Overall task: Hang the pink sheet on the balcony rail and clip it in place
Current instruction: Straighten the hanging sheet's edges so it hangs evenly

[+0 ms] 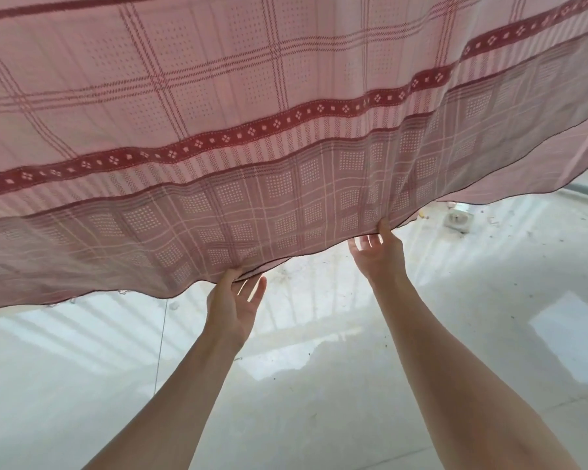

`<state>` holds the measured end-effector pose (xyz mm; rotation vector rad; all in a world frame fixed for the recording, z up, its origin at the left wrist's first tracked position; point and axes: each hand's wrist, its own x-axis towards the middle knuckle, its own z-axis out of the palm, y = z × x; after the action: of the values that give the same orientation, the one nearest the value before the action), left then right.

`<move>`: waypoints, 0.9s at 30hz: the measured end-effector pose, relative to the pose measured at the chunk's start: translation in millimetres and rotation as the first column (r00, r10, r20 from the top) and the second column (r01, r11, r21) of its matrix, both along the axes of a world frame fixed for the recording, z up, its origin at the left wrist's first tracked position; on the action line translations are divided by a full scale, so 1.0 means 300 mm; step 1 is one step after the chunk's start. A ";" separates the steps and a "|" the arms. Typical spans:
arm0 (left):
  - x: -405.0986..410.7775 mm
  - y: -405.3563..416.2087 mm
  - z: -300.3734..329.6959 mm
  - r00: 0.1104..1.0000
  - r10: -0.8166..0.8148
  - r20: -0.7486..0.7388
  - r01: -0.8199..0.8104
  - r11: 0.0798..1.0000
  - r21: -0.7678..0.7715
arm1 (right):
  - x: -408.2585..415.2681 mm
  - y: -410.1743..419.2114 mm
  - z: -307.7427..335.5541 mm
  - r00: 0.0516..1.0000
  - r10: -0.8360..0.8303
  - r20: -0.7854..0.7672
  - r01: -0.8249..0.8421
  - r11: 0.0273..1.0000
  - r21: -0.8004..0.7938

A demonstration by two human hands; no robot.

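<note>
Sheet: a thin pink cotton sheet (238,106) with a woven check of fine dark-red lines and dotted squares, spread wide and filling the upper half of the view; it hangs above the floor, and whatever it hangs from is out of sight.
Border band: a dark-red stripe with small white diamonds (286,122) runs across the sheet, sloping up to the right, just above the greyer, doubled strip of cloth along the bottom.
Hem: a wavy lower edge with a thin dark trim — it dips lowest at the far left and lifts toward the right.
Left hand (233,305): raised to the hem, thumb over the front of the cloth and fingers behind it, pinching the edge; the visible fingers are straight and loosely apart.
Right hand (379,252): raised to the hem further right and higher, thumb laid on the front of the cloth, palm open, fingers behind the edge — a light pinch.
Arms: both bare forearms reach up from the bottom of the view, well apart.
Floor: pale glossy tiled floor (319,385) below the sheet, with striped light reflected on it.
Drain: a small square white floor fitting (459,221) beneath the hem, right of the right hand, with bits of litter near it.
</note>
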<state>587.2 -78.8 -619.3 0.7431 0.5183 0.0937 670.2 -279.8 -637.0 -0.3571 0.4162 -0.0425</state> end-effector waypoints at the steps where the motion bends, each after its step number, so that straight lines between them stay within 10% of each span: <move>1: 0.003 -0.002 -0.003 1.000 0.000 0.000 0.000 1.000 -0.008 | 0.003 -0.007 -0.003 1.000 -0.005 -0.007 0.004 1.000 -0.014; 13: 0.058 -0.097 0.006 1.000 0.019 0.008 -0.018 0.995 -0.097 | 0.026 -0.186 -0.016 0.994 -0.103 -0.029 0.101 0.992 -0.079; 27: 0.058 -0.052 0.018 0.999 0.042 0.002 -0.041 0.946 0.321 | 0.029 -0.235 0.008 0.970 -0.226 -0.091 0.226 0.974 -0.015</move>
<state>604.7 -94.5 -613.9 1.0516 0.5298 0.2194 679.0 -350.3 -634.7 -0.3155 0.5469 -0.2501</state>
